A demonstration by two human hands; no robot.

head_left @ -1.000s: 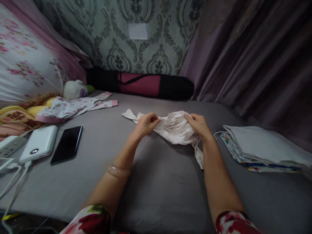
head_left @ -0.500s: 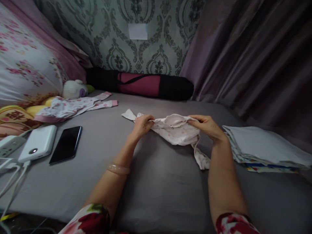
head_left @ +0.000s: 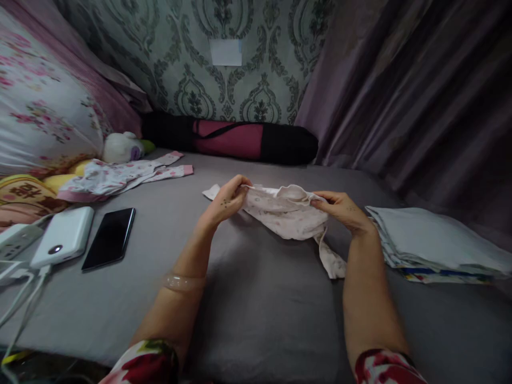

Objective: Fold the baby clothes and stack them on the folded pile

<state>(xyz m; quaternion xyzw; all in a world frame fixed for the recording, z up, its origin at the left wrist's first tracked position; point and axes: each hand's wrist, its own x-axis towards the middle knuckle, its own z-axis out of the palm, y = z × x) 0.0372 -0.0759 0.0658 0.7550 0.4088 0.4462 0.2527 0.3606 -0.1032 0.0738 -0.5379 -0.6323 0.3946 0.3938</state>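
Note:
A small pale pink patterned baby top (head_left: 286, 216) is stretched between my two hands, just above the grey sheet (head_left: 264, 314). My left hand (head_left: 231, 200) pinches its upper edge at the left, fingers closed. On the other side my right hand (head_left: 338, 208) grips the edge near the round neckline, thumb and fingers pressed together. One sleeve hangs down by my right wrist and rests on the sheet. The other sleeve pokes out behind my left hand, partly hidden.
Folded white cloths (head_left: 432, 240) lie at the right. Toward the left are a black phone (head_left: 109, 239), a white power bank (head_left: 64, 236) with cables, spotted baby trousers (head_left: 120, 178) and a plush toy (head_left: 122, 147). A long black-and-red bag (head_left: 228, 140) lies along the wall.
My left hand has shifted slightly left and up, drawing the baby top's upper edge out wider. My right hand has barely moved and keeps its grip.

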